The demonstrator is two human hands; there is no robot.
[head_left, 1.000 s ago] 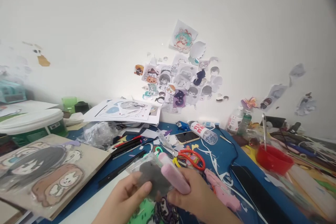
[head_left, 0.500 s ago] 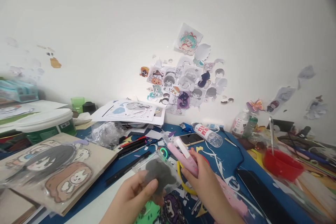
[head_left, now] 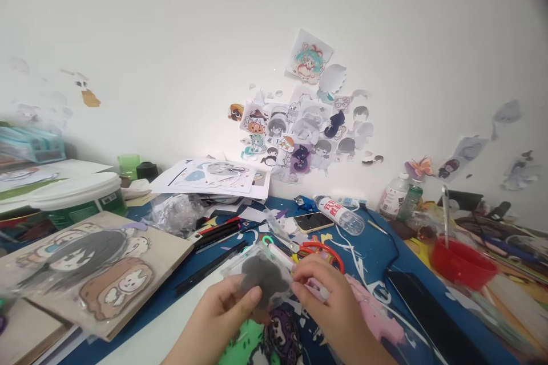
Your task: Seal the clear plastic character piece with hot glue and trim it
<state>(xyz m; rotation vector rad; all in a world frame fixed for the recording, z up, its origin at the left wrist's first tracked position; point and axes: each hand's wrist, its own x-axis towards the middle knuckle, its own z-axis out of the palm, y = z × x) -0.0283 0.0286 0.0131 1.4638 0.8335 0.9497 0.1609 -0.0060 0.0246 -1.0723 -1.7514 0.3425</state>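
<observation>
My left hand pinches a dark grey cutout between thumb and fingers. Clear film sticks out around the cutout's edges. My right hand is at its right side, fingertips bent together on the film's edge. A white and pink slim tool lies on the table just behind the cutout, partly covered by it. Below the hands are a green patterned piece and a dark purple round item. Red-orange loop handles lie beyond my right hand.
A board with drawn figures and a white-lidded tub stand at left. Black pens, a phone and a bottle lie behind. A red bowl and a black slab are at right.
My right hand has let go of the pink and white tool and come to the cutout's right edge. My left hand still holds the cutout in nearly the same place.
</observation>
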